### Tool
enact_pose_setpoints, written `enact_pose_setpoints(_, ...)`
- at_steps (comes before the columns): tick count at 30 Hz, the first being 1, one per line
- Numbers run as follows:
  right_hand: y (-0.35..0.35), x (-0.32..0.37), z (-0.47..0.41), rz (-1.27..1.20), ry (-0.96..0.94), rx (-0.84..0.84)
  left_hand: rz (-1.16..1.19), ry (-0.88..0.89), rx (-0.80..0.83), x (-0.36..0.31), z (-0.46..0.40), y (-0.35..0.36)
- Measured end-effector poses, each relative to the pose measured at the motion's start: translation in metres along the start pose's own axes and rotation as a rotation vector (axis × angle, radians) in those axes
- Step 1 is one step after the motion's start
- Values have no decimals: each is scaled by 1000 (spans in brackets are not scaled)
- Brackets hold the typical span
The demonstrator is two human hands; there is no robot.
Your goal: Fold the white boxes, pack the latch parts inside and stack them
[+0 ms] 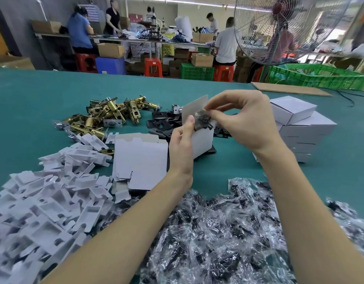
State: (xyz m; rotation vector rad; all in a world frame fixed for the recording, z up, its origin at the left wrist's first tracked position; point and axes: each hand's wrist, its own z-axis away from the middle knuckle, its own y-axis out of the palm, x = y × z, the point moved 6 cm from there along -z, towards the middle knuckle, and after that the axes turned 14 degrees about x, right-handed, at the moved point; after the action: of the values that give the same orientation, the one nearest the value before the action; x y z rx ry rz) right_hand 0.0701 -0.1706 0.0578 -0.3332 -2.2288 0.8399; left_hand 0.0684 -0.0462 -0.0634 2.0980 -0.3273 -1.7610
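My left hand (182, 144) grips an upright white box (203, 140) with its top flap raised, held above the green table (33, 103). My right hand (242, 117) pinches a small clear bag of dark screws (202, 118) at the box's open mouth. Brass latch bolts (113, 113) lie in a heap at the back left. Black strike plates (162, 121) sit behind the box. A flat unfolded white box blank (140, 158) lies left of my left wrist. Closed white boxes (299, 124) are stacked at the right.
White cardboard inserts (46, 197) pile up at the near left. Clear bags of dark screws (228, 232) cover the near middle and right. A standing fan (287, 27), a green crate (320, 76) and people at benches are beyond the table's far edge.
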Motion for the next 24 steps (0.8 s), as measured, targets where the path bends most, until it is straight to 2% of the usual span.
enact_pose_setpoints(6,4,0,2,20,-28,-16,-28,0,12,2,-2,0)
enact_pose_setpoints(14,9,7,6,53,-151,-170,-74,17,51,7,-8,-2)
enact_pose_setpoints(17,14,4,4,144,-122,-41,-123,30,54,11,-12,-5)
enact_pose_setpoints(20,19,-7,2,279,-3,114,-160,36,67,14,-15,-7)
enact_pose_setpoints(24,23,-17,2,284,47,221,-151,48,57,12,-14,-6)
